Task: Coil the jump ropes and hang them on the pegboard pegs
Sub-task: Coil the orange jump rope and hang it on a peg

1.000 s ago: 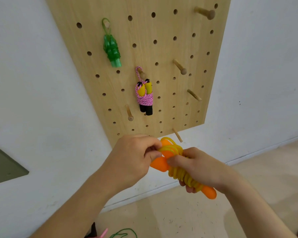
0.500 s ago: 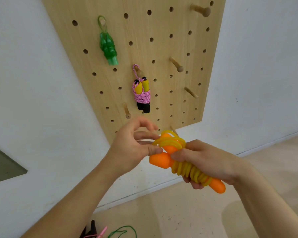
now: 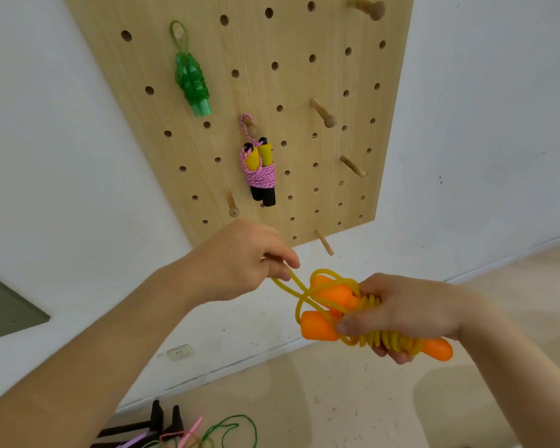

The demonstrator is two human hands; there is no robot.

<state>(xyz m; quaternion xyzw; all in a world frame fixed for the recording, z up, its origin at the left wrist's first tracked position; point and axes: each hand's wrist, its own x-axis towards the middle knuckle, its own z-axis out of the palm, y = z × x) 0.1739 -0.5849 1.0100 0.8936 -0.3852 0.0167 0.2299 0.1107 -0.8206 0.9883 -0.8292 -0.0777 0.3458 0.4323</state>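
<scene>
My right hand [image 3: 404,313] grips an orange-handled jump rope [image 3: 328,321] whose yellow cord is coiled around both handles. My left hand [image 3: 240,260] pinches a loop of that yellow cord [image 3: 288,281] and holds it out to the left of the bundle. On the wooden pegboard [image 3: 353,76] above, a coiled green rope [image 3: 193,80] hangs from a peg at the upper left. A pink-corded rope with yellow and black handles [image 3: 259,171] hangs from a peg in the middle.
Bare wooden pegs stick out of the board at the top right [image 3: 367,6], right of the pink rope [image 3: 322,113], lower right [image 3: 353,166], lower left [image 3: 231,202] and bottom edge [image 3: 324,242]. More ropes [image 3: 188,431] lie on the floor by the wall.
My left hand has drawn a loop of yellow cord out from the bundle toward the left. My right hand and the bundle have sunk a little lower and to the right.
</scene>
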